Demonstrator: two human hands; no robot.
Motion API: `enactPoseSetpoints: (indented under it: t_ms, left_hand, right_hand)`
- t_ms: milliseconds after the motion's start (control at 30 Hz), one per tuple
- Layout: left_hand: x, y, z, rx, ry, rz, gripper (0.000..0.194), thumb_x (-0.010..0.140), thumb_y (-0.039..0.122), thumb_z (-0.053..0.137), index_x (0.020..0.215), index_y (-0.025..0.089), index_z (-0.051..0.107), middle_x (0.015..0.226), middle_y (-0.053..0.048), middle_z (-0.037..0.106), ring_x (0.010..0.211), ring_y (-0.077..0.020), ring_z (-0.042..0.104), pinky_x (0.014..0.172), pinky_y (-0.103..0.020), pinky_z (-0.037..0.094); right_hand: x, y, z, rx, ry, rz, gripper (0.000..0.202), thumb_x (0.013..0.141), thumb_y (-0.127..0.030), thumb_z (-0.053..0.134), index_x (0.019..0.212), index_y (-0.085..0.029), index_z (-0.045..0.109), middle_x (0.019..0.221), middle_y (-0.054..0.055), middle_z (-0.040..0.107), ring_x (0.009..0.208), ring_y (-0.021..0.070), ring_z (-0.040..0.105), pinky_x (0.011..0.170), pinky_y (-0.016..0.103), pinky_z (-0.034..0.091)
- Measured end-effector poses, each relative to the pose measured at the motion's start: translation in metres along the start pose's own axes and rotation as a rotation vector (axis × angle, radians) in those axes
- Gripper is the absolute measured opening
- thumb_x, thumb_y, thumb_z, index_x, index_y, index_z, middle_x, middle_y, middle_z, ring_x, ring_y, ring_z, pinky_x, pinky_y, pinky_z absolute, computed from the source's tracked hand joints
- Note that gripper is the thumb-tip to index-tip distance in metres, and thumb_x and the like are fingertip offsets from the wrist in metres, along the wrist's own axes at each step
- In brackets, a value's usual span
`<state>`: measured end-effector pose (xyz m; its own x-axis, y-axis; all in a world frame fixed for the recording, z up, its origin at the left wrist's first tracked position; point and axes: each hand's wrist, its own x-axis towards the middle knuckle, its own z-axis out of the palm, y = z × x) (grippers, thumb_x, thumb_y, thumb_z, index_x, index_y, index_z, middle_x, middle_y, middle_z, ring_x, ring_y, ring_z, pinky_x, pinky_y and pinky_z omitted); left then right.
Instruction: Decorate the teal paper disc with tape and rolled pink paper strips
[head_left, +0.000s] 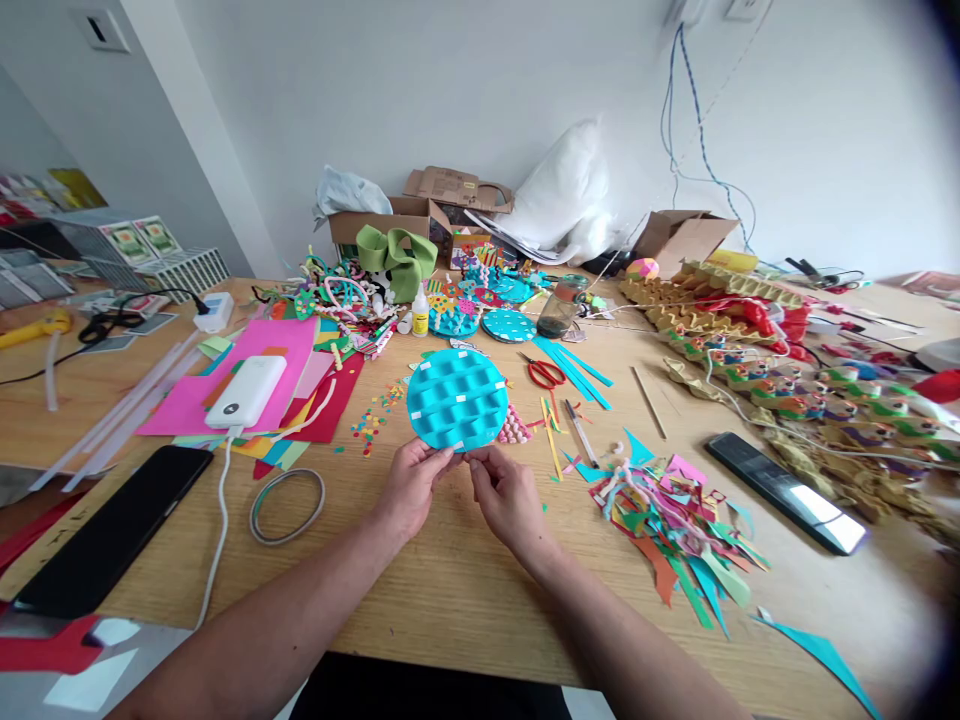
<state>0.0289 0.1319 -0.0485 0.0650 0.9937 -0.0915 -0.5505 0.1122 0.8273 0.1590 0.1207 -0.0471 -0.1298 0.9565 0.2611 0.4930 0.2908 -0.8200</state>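
A round bright-blue disc (459,390) with a raised wavy grid and small white tabs is held upright above the wooden table. My left hand (411,488) grips its lower edge between thumb and fingers. At the lower rim, just to the right, the curled fingers of my right hand (511,497) pinch it too. Behind the disc lies a similar flat blue disc with white spots (508,325). Beside that are decorated blue discs (454,318) and a small yellow-labelled bottle (420,312). Red-handled scissors (545,373) and a pen-like cutter (582,434) lie to the right.
Coloured paper scraps (686,520) are heaped at right, near a black phone (784,490). Egg-carton pieces (825,390) spread beyond. At left are a white power bank (247,390) with cable, coloured sheets (270,345), another phone (112,525) and a tape ring (287,506).
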Motion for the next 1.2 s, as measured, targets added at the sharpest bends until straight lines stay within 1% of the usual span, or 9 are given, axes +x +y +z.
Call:
enactPoseSetpoints:
  t_ms: [167,333,567,900,1200]
  left_hand:
    - [-0.0005,0.0019,0.0013,-0.030,0.012,-0.023,0.024,0.064,0.026,0.077,0.084,0.015,0.072,0.089,-0.007,0.074,0.090,-0.0220,0.067,0.091,-0.037,0.046]
    - [0.0000,0.0020,0.0008,-0.042,0.019,-0.038,0.024,0.063,0.026,0.077,0.084,0.015,0.072,0.089,-0.008,0.074,0.092,-0.0224,0.067,0.091,-0.037,0.045]
    - [0.0001,0.0023,-0.0002,-0.050,0.022,-0.054,0.024,0.063,0.025,0.077,0.084,0.014,0.071,0.089,-0.007,0.074,0.091,-0.0215,0.067,0.091,-0.036,0.045]
    - [-0.0005,0.0027,0.0018,-0.050,0.030,-0.061,0.023,0.062,0.024,0.078,0.082,0.014,0.072,0.086,-0.007,0.074,0.088,-0.0198,0.067,0.089,-0.034,0.046]
    - [-0.0002,0.0019,0.0013,-0.052,0.031,-0.054,0.025,0.062,0.025,0.078,0.083,0.014,0.072,0.087,-0.008,0.074,0.089,-0.0212,0.067,0.090,-0.035,0.046]
  right_hand:
    - [-0.0006,0.0003,0.0010,-0.006,0.004,-0.010,0.022,0.086,-0.022,0.043,0.083,-0.014,0.063,0.063,0.003,0.063,0.052,0.0122,0.055,0.049,0.020,0.034]
    - [-0.0001,0.0009,0.0012,-0.003,0.004,-0.030,0.022,0.087,-0.022,0.042,0.085,-0.015,0.063,0.069,0.004,0.066,0.057,0.0129,0.058,0.054,0.021,0.037]
    - [-0.0016,0.0032,0.0018,-0.026,0.012,-0.053,0.021,0.087,-0.021,0.042,0.084,-0.015,0.061,0.065,0.003,0.063,0.053,0.0119,0.054,0.051,0.021,0.034]
    - [-0.0019,0.0022,0.0014,-0.062,0.004,-0.075,0.020,0.087,-0.019,0.041,0.086,-0.016,0.061,0.066,0.001,0.062,0.054,0.0117,0.054,0.054,0.021,0.035]
    - [-0.0021,0.0029,0.0008,-0.093,-0.002,-0.092,0.021,0.085,-0.018,0.041,0.087,-0.017,0.061,0.065,0.001,0.063,0.053,0.0122,0.055,0.053,0.021,0.035]
